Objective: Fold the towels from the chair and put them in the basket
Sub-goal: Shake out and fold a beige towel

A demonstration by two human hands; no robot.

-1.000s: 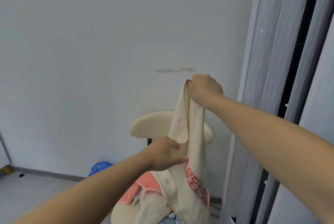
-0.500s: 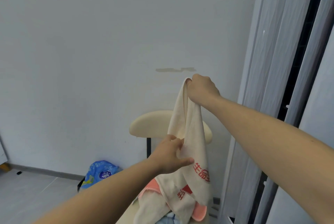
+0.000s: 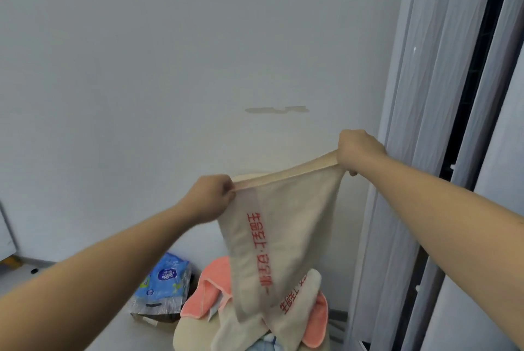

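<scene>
A beige towel (image 3: 286,223) with red printed characters hangs stretched in the air between my two hands. My left hand (image 3: 211,197) pinches its left top corner, and my right hand (image 3: 358,150) grips the right top corner, held higher. Below the towel stands the cream chair (image 3: 192,331), mostly hidden. On its seat lies a heap of other towels: a coral-pink one (image 3: 209,288) and another beige one (image 3: 303,294) with red print. The basket is out of view.
A blue printed bag (image 3: 167,279) on a cardboard box (image 3: 154,312) sits on the floor left of the chair. The white wall (image 3: 170,67) is close behind. Grey curtains (image 3: 425,123) and a dark window frame run down the right side.
My left hand slid up and left along the towel's edge, and my right hand moved right, so the bunched hanging towel is spread wide between them.
</scene>
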